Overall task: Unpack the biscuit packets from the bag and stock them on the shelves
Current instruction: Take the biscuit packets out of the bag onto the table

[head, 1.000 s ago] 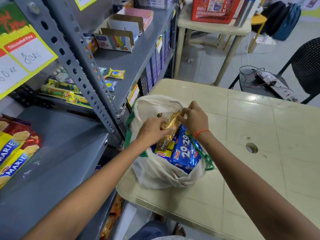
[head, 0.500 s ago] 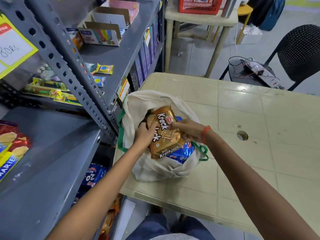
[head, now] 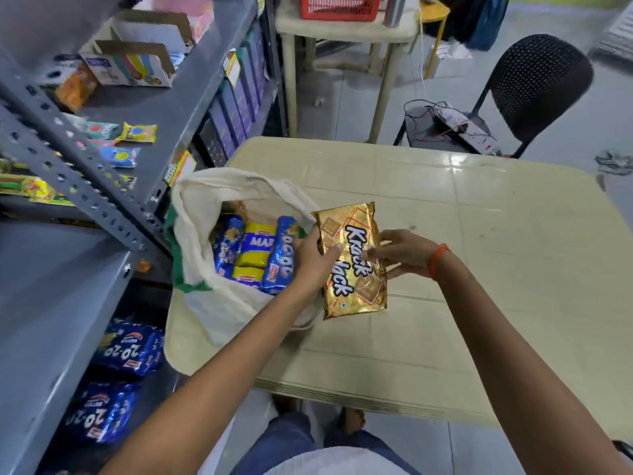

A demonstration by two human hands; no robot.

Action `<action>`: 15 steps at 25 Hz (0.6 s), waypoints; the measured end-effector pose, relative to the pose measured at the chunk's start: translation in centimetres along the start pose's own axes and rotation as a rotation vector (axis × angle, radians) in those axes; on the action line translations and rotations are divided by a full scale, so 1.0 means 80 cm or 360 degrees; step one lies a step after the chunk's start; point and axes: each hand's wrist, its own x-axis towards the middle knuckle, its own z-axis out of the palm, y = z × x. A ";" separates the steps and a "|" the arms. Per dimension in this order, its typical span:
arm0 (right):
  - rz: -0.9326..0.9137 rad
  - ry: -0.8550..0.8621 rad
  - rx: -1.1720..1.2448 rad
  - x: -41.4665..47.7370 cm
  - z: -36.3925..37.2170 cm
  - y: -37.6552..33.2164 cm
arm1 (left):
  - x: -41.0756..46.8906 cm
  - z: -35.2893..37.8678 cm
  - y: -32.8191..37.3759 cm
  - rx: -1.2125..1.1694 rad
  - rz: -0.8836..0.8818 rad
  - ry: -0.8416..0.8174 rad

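Note:
A gold Krack Jack biscuit packet [head: 356, 269] is held just above the beige table, right of the bag. My left hand [head: 313, 260] grips its left edge with the thumb across the front. My right hand [head: 400, 253] touches its right edge with spread fingers. The cream cloth bag [head: 205, 200] with green trim sits open at the table's left edge. Inside it lie blue 20-20 packets [head: 282, 255] and a yellow Marie packet [head: 255, 246]. The grey metal shelves [head: 61, 303] stand to the left of the bag.
The beige plastic table [head: 479, 269] spreads to the right. Blue 20-20 packets [head: 130, 347] lie on a lower shelf. Small sachets [head: 138, 132] and an open carton [head: 130, 65] sit on the upper shelf. A black chair [head: 537, 84] and a second table with a red basket [head: 339, 6] stand beyond.
The Krack Jack packet has come out of the bag and moved right, over the table, with both hands on it. The camera has tilted down and to the right.

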 end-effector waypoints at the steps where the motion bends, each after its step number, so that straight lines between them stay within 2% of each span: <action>1: 0.0022 0.0065 0.0025 -0.004 -0.011 0.017 | 0.002 0.024 0.001 0.0034 -0.0021 -0.0038; 6: 0.0253 0.0457 0.0073 0.010 -0.009 0.105 | 0.005 0.105 -0.039 0.0353 -0.0148 -0.0210; 9: 0.0286 0.0675 -0.0411 0.025 0.008 0.131 | -0.001 0.119 -0.067 0.0419 -0.0264 -0.0282; 12: 0.0300 0.0649 -0.0969 0.024 0.017 0.114 | 0.005 0.118 -0.068 0.0468 -0.0296 -0.0318; 15: 0.0092 0.0779 -0.1280 0.019 0.037 0.064 | 0.002 0.100 -0.037 0.0427 -0.0197 -0.0267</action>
